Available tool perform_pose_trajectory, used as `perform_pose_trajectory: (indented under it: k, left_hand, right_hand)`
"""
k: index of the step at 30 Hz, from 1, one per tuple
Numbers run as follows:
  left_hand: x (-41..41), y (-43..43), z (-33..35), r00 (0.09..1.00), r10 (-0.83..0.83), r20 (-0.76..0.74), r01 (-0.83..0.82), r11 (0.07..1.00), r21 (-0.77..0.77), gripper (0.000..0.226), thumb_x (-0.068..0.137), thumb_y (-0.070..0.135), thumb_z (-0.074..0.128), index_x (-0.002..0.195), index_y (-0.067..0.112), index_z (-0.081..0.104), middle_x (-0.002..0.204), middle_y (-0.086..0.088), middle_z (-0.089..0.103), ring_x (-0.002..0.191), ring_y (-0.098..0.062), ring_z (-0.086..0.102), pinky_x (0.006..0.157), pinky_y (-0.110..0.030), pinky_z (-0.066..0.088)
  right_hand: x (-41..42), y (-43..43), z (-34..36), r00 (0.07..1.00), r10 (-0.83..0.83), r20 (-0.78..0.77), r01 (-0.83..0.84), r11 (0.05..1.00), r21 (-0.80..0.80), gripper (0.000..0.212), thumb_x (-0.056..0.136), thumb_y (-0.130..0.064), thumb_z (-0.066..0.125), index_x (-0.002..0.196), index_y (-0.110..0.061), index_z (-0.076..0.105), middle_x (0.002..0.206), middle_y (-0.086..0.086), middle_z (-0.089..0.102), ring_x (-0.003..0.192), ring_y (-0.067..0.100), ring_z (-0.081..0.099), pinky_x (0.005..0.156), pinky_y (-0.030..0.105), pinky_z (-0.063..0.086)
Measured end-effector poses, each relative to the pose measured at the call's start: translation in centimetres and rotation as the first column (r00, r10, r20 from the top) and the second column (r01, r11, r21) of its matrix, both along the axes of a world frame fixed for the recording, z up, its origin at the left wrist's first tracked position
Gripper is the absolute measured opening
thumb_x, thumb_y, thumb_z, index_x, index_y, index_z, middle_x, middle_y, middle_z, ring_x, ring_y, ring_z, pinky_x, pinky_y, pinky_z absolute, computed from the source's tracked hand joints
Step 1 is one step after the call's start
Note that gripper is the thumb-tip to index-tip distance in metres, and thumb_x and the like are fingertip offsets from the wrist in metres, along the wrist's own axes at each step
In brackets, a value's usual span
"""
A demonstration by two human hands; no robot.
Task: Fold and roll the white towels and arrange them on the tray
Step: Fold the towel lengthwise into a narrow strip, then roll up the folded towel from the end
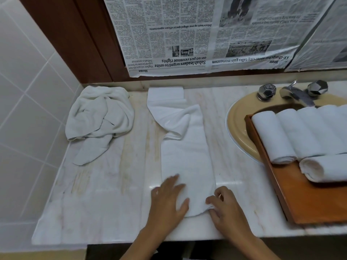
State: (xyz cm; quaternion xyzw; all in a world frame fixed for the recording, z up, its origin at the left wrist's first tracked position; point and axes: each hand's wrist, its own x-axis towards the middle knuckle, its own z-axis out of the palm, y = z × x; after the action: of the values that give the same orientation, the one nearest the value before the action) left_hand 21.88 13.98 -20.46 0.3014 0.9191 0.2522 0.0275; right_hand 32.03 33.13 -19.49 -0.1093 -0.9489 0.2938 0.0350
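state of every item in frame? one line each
Long towel: folded into a strip, lying flat, far end rumpled, not rolled.
Crumpled towel: bunched, unfolded.
Tray: partly filled, near part bare.
Rolled towels: rolled, on tray.
Left hand: flat on long towel.
Right hand: pinches long towel's near edge.
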Motion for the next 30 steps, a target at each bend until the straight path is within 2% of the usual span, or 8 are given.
perform_pose_trajectory:
  k: [4,9,13,15,17,22,26,30]
  left_hand:
    - [3.1,0.6,-0.4,0.972,-0.233,0.007,0.233,0.971,0.051,0.037,0.079,0.053,0.063,0.109,0.033,0.059,0.111,0.016,0.055,0.101,-0.002,0.052,0.077,-0.021,0.047]
    - [3.3,0.7,-1.4,0.979,-0.189,-0.076,0.187,0.982,-0.036,0.027,0.072,0.027,0.067,0.098,0.029,0.058,0.094,0.012,0.052,0.079,-0.009,0.051,0.063,-0.020,0.045]
    - [2.5,-1.2,-2.0,0.985,-0.128,-0.119,0.132,0.991,0.026,0.021,0.076,0.020,0.058,0.097,0.026,0.062,0.093,0.010,0.056,0.077,-0.011,0.052,0.067,-0.021,0.040]
    - [2.1,-2.4,-2.2,0.988,-0.103,-0.119,0.115,0.988,0.103,0.018,0.083,0.020,0.057,0.099,0.025,0.063,0.094,0.009,0.058,0.079,-0.012,0.052,0.071,-0.021,0.041]
    - [1.8,-3.5,-2.2,0.988,-0.095,-0.119,0.113,0.981,0.155,0.014,0.088,0.024,0.059,0.101,0.024,0.065,0.094,0.009,0.060,0.081,-0.010,0.054,0.076,-0.018,0.042]
    - [1.1,-5.7,-1.9,0.995,-0.071,-0.065,0.080,0.984,0.161,0.016,0.091,0.031,0.059,0.097,0.023,0.071,0.092,0.012,0.062,0.085,-0.004,0.054,0.082,-0.008,0.038]
    - [0.9,-5.9,-1.1,0.996,-0.039,0.083,0.022,0.981,0.194,0.018,0.089,0.038,0.060,0.095,0.026,0.071,0.091,0.020,0.064,0.085,0.004,0.057,0.079,-0.006,0.041]
    - [0.6,-5.7,-0.5,0.956,0.086,0.281,-0.158,0.957,0.244,0.017,0.082,0.047,0.065,0.093,0.035,0.071,0.092,0.027,0.066,0.084,0.006,0.061,0.075,-0.007,0.043]
  right_hand:
    - [-0.5,0.1,0.4,0.999,-0.024,-0.045,0.023,1.000,-0.009,0.018,0.067,-0.014,0.073,0.082,-0.025,0.071,0.097,-0.005,0.048,0.087,0.009,0.041,0.058,0.025,0.047]
    - [-0.4,0.6,-0.7,1.000,-0.002,-0.012,0.000,0.995,-0.103,0.004,0.079,-0.023,0.066,0.079,-0.021,0.070,0.092,-0.020,0.047,0.087,0.001,0.045,0.067,0.014,0.038]
    - [-0.2,1.3,-1.0,0.997,-0.063,0.047,0.073,0.968,-0.241,0.016,0.079,-0.035,0.062,0.079,-0.021,0.070,0.083,-0.020,0.057,0.089,0.001,0.052,0.075,0.009,0.038]
    - [0.0,1.7,-1.0,0.996,-0.086,0.033,0.091,0.965,-0.246,0.004,0.080,-0.027,0.070,0.081,-0.023,0.070,0.080,-0.021,0.060,0.086,0.003,0.054,0.076,0.010,0.039]
    - [0.2,2.0,-1.0,0.994,-0.099,0.044,0.107,0.955,-0.276,0.013,0.079,-0.013,0.077,0.082,-0.023,0.071,0.079,-0.020,0.062,0.084,0.004,0.057,0.074,0.011,0.040]
    - [0.0,2.2,-1.0,0.994,-0.091,0.052,0.103,0.940,-0.327,0.013,0.077,-0.013,0.072,0.076,-0.025,0.069,0.089,-0.016,0.060,0.082,0.007,0.059,0.070,0.011,0.040]
    - [0.1,2.2,-1.5,0.987,-0.111,0.112,0.144,0.925,-0.351,0.016,0.079,0.007,0.073,0.081,-0.009,0.075,0.088,-0.017,0.057,0.083,0.005,0.058,0.070,0.008,0.038]
    - [-0.2,2.2,-1.2,0.982,-0.120,0.145,0.162,0.932,-0.324,0.030,0.081,0.002,0.072,0.074,-0.026,0.066,0.078,-0.012,0.059,0.078,0.005,0.058,0.069,0.012,0.040]
